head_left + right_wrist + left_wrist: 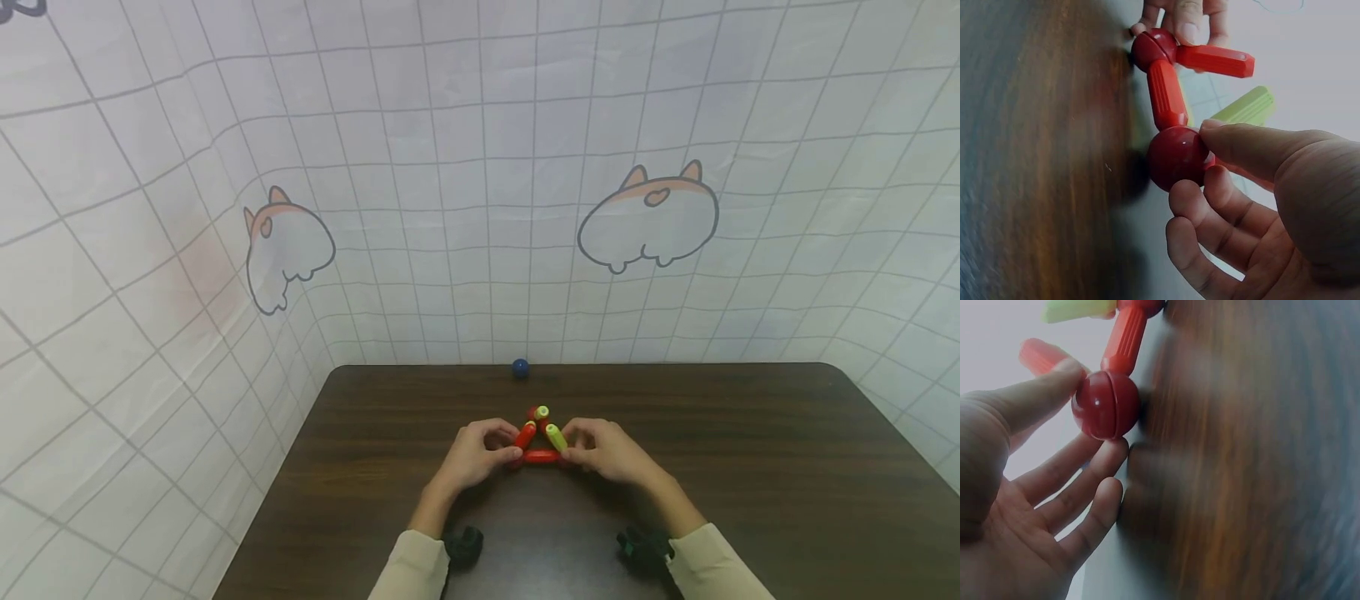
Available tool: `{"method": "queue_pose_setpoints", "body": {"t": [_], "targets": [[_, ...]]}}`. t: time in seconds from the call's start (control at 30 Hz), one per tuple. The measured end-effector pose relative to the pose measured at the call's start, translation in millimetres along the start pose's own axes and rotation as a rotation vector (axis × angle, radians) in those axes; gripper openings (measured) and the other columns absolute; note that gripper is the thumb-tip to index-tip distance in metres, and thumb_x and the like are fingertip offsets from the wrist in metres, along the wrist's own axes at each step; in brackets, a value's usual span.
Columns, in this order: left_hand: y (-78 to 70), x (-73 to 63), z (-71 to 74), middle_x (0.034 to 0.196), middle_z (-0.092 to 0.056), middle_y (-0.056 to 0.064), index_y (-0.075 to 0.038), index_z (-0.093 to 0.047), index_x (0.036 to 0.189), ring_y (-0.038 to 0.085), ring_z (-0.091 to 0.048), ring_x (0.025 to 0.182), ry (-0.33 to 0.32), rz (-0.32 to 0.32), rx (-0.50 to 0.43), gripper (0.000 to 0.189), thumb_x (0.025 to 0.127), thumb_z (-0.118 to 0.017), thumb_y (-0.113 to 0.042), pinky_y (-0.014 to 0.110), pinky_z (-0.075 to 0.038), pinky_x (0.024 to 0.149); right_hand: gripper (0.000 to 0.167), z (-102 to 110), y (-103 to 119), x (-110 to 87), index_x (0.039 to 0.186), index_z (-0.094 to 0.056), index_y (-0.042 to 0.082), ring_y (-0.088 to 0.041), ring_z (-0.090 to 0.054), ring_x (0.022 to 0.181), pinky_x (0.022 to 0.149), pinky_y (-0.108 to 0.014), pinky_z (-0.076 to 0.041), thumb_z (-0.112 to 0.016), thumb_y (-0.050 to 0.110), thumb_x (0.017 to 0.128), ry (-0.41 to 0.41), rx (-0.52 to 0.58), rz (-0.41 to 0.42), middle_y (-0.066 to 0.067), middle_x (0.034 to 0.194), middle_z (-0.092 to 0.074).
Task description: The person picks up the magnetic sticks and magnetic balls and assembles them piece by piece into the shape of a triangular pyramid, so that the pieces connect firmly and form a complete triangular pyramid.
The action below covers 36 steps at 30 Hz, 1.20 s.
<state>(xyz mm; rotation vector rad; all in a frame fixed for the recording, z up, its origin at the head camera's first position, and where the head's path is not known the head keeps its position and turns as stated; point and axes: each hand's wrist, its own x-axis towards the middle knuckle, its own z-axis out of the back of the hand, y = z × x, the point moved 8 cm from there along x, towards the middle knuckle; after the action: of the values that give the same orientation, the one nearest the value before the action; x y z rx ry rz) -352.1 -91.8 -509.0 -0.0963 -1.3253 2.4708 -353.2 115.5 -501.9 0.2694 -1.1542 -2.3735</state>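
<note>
Both hands hold a small frame of toy building sticks and balls on the table, one at each front corner. My left hand [480, 454] pinches a red ball [1105, 405] between thumb and fingertips. Another red ball [1175, 156] is pinched by my right hand [609, 450]. A red stick [542, 457] lies between these two balls. From the left ball rises a second red stick [1219, 61]; a yellow-green stick [557, 437] slants up from the right one. Behind them in the head view stands a further yellow-green-ended stick [542, 412] with red beside it.
A blue ball [520, 367] sits at the back edge of the dark wooden table [360, 467]. A white grid-patterned cloth [450, 208] hangs close behind the table and along the left. Dark wrist devices [465, 547] show beside the sleeves.
</note>
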Motion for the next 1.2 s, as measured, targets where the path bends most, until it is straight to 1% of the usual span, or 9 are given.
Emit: {"method": "queue_pose_setpoints", "body": {"t": [0.3, 0.43, 0.5, 0.6, 0.7, 0.8, 1.0, 1.1, 1.2], "targets": [[-7.1, 1.6, -7.2, 0.101, -0.077, -0.004, -0.022, -0.074, 0.109, 0.009, -0.063, 0.081, -0.026, -0.004, 0.027, 0.020, 0.089, -0.080, -0.024, 0.028, -0.050, 0.072, 0.021, 11, -5, -3.1, 0.110, -0.069, 0.013, -0.009, -0.054, 0.064, 0.057, -0.025, -0.045, -0.075, 0.024, 0.094, 0.008, -0.051, 0.015, 0.001, 0.077, -0.060], [-8.1, 2.6, -9.1, 0.101, -0.077, -0.004, -0.022, -0.074, 0.108, 0.010, -0.064, 0.082, -0.027, -0.005, 0.022, 0.020, 0.090, -0.080, -0.023, 0.027, -0.051, 0.072, 0.023, 12, -7, -4.2, 0.111, -0.068, 0.010, -0.010, -0.056, 0.064, 0.056, -0.026, -0.048, -0.074, 0.024, 0.095, 0.042, -0.015, 0.014, -0.002, 0.081, -0.061], [-9.7, 3.2, -9.9, 0.103, -0.077, -0.003, -0.022, -0.073, 0.110, 0.011, -0.065, 0.083, -0.005, -0.008, 0.021, 0.021, 0.090, -0.080, -0.024, 0.027, -0.051, 0.073, 0.023, 12, -8, -4.9, 0.111, -0.067, 0.008, -0.012, -0.057, 0.064, 0.056, -0.027, -0.050, -0.074, 0.023, 0.095, 0.061, 0.012, 0.012, -0.004, 0.084, -0.063], [-12.7, 4.7, -9.5, 0.108, -0.076, 0.000, -0.022, -0.072, 0.115, 0.012, -0.066, 0.088, 0.063, -0.009, 0.032, 0.025, 0.091, -0.079, -0.023, 0.028, -0.052, 0.074, 0.023, 13, -9, -6.2, 0.111, -0.067, 0.007, -0.014, -0.058, 0.066, 0.057, -0.028, -0.051, -0.074, 0.022, 0.095, 0.078, 0.038, 0.009, -0.006, 0.086, -0.064], [-15.5, 8.3, -3.6, 0.114, -0.074, 0.004, -0.020, -0.070, 0.121, 0.015, -0.067, 0.094, 0.114, -0.010, 0.057, 0.028, 0.093, -0.076, -0.019, 0.032, -0.054, 0.077, 0.023, 14, -10, -8.0, 0.111, -0.066, 0.007, -0.013, -0.058, 0.066, 0.057, -0.028, -0.051, -0.074, 0.022, 0.095, 0.088, 0.050, 0.006, -0.006, 0.088, -0.065], [-16.2, 17.5, 9.2, 0.115, -0.074, 0.007, -0.016, -0.069, 0.124, 0.018, -0.067, 0.097, 0.086, 0.001, 0.086, 0.029, 0.095, -0.071, -0.015, 0.036, -0.054, 0.080, 0.024, 16, -12, -9.1, 0.111, -0.066, 0.008, -0.012, -0.057, 0.066, 0.057, -0.028, -0.051, -0.075, 0.023, 0.094, 0.095, 0.048, 0.002, -0.006, 0.090, -0.065], [-10.7, 48.7, 32.2, 0.109, -0.074, 0.006, -0.011, -0.067, 0.128, 0.021, -0.067, 0.095, -0.063, 0.014, 0.069, 0.033, 0.095, -0.071, -0.017, 0.035, -0.055, 0.078, 0.023, 22, -18, -11.6, 0.110, -0.066, 0.008, -0.012, -0.057, 0.067, 0.058, -0.028, -0.050, -0.075, 0.022, 0.094, 0.096, 0.043, -0.009, -0.006, 0.089, -0.064], [-4.1, 64.0, 37.3, 0.110, -0.073, 0.008, -0.012, -0.067, 0.130, 0.022, -0.067, 0.095, -0.093, 0.029, 0.039, 0.039, 0.092, -0.075, -0.018, 0.035, -0.055, 0.076, 0.022, 24, -22, -12.8, 0.110, -0.067, 0.008, -0.012, -0.057, 0.067, 0.059, -0.029, -0.050, -0.074, 0.022, 0.094, 0.097, 0.048, -0.013, -0.006, 0.088, -0.064], [5.3, 76.5, 39.0, 0.113, -0.072, 0.011, -0.013, -0.066, 0.133, 0.022, -0.067, 0.096, -0.093, 0.052, 0.013, 0.045, 0.090, -0.078, -0.018, 0.035, -0.055, 0.077, 0.021, 28, -25, -13.6, 0.110, -0.067, 0.009, -0.014, -0.057, 0.068, 0.059, -0.028, -0.050, -0.074, 0.021, 0.094, 0.098, 0.049, -0.025, -0.006, 0.088, -0.064]]}}
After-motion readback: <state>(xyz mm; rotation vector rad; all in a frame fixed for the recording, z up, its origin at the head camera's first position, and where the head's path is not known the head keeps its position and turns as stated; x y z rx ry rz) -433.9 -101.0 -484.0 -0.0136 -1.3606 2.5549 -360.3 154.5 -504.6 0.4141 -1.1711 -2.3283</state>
